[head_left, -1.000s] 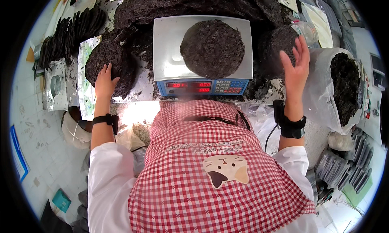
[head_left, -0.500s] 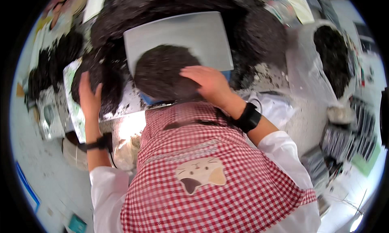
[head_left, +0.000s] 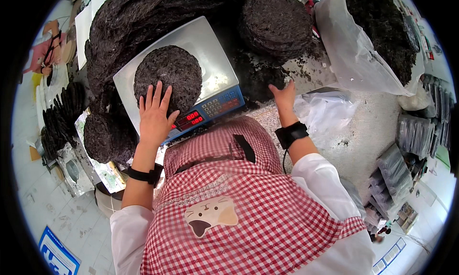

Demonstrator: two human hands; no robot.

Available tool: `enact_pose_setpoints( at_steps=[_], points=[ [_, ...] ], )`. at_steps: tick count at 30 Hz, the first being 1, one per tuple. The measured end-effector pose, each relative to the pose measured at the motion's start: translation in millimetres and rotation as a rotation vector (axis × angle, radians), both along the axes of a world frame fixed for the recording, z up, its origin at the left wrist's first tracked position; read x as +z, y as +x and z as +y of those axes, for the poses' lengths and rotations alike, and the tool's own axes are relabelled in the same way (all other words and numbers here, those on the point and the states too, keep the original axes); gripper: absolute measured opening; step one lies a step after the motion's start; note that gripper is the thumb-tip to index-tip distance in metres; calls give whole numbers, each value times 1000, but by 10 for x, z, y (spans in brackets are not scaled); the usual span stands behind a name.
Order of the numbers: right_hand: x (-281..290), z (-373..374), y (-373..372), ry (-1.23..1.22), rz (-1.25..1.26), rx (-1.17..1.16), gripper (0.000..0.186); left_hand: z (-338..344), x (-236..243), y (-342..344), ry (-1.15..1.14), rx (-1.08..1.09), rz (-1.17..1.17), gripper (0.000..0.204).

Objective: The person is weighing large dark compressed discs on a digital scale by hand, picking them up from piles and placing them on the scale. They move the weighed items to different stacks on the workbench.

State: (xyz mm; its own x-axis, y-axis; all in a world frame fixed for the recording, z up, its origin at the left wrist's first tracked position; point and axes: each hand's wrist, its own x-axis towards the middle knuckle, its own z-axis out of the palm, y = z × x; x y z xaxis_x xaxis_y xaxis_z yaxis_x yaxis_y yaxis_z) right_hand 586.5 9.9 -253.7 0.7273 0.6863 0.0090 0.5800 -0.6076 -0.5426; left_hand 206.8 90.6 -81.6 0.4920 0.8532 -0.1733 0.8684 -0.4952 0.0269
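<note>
Dark, round seaweed disc (head_left: 184, 67): lies on digital scale (head_left: 213, 48), left side. Left hand (head_left: 156, 116): fingers spread over disc's near edge; light, flat pressure probably suits it. Right hand (head_left: 284, 99): fingers apart, visibly unladen, near dark crumbs (head_left: 256, 79).

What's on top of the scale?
A dark round disc sits on the scale's metal plate, with the left hand over its near edge. The plate beneath the disc is covered; can't see what's there.
</note>
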Motion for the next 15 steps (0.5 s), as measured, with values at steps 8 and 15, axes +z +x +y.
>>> enact_pose_setpoints(
  at_steps=[8,15],
  points=[
    [-180,39,133,83,290,-19,44,-16,-24,-1,-12,7,18,69],
    [126,23,316,344,907,-185,13,-26,-45,-13,5,13,13,70]
  ],
)
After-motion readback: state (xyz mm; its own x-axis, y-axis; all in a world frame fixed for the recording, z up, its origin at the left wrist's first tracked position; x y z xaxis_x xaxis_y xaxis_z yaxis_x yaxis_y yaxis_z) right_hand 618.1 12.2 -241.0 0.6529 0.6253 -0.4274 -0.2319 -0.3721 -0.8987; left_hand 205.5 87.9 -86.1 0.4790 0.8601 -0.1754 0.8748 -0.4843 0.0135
